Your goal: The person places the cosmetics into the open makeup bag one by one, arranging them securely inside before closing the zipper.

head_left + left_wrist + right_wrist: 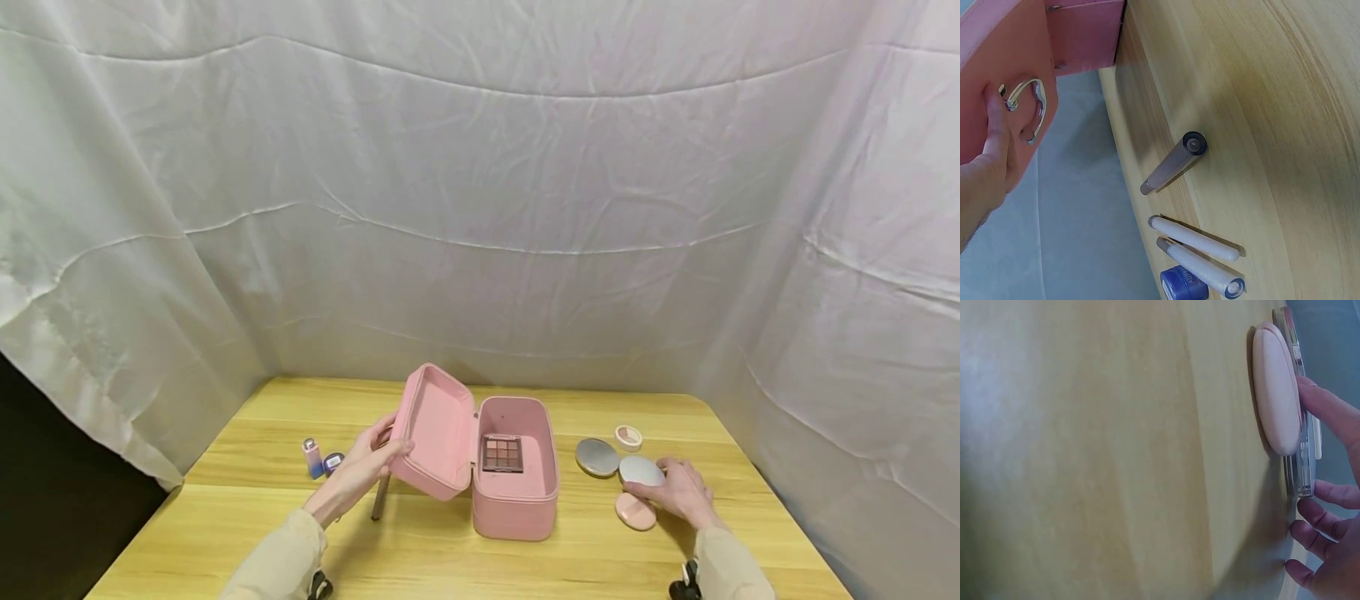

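- Right hand (678, 492) spans the silver compact (641, 471), thumb and fingers at opposite sides of its rim; how firmly, cannot tell
- Compact lies on the table (405, 575), right of the pink case (517, 518); grey disc (597, 457) just beside it, pink oval (636, 511) on its near side
- Should be light and stiff; smooth face likely slippery, contents maybe fragile; take by the rim
- Left hand (362, 467) pinches the case's lid (438, 442) between thumb and fingers, lid swung open; looks light, stiff-walled; edge is a fair hold, handle (1042, 103) another
- Palette (502, 454) lies inside the case; pans probably brittle, hold by frame; print too small to read
- Blue jar (1182, 284) near slim tubes (1194, 239); lettering seems to start "AUP", rest unclear
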Demonstrator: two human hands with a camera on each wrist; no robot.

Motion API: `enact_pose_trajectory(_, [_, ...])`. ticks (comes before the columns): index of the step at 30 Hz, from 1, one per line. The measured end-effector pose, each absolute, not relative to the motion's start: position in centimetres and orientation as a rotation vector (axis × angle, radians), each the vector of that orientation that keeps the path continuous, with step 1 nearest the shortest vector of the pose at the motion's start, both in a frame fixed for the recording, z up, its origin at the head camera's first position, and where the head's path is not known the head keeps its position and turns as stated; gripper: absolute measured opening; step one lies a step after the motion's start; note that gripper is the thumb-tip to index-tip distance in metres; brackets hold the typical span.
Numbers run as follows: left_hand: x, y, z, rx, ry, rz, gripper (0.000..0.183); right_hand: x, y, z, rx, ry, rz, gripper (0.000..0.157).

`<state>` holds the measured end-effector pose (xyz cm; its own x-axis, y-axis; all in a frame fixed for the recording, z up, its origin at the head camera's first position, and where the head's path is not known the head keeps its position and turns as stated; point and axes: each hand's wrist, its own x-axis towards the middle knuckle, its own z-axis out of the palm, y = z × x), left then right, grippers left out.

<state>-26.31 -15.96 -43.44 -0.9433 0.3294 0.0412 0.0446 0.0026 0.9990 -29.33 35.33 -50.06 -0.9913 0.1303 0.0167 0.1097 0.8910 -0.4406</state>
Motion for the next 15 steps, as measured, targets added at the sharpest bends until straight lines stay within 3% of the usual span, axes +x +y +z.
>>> enact_pose_trajectory(15, [-26.26,-15.92,-43.37,0.379,2.056,2.059,0.081,-29.78,35.11,-50.15,-0.079,-2.957,0.684,0.082])
